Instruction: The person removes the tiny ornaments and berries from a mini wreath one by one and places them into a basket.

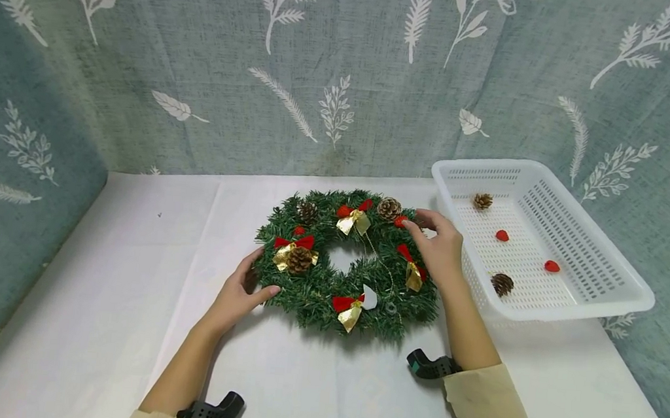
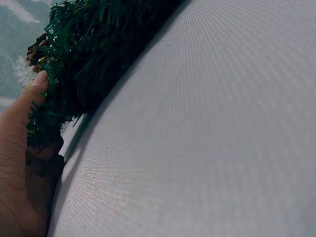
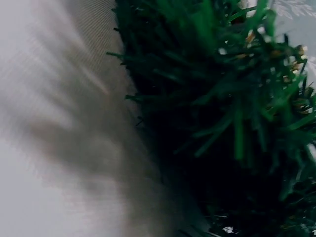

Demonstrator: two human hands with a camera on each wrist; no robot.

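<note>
A green Christmas wreath (image 1: 311, 302) lies on the white table, dressed with red-and-gold bows (image 1: 354, 218), pine cones (image 1: 389, 208) and small red berry-like pieces. At its left edge my left hand (image 1: 237, 300) grips the greenery, thumb on top and fingers tucked at the underside, as the left wrist view also shows. My right hand (image 1: 439, 247) holds the upper right edge, its thumb tip beside a red berry-like ornament (image 1: 401, 221) and its fingers bent round the outer side. Green needles (image 3: 237, 123) fill much of the right wrist view, where the hand is out of sight.
Right of the wreath stands a white plastic basket (image 1: 605, 302) containing pine cones (image 1: 502, 284) and small red ornaments (image 1: 551, 266). A grey-green patterned curtain (image 1: 214, 94) hangs behind the white-covered table (image 1: 129, 271). A white tag-like piece (image 1: 370, 298) sits by the lower bow.
</note>
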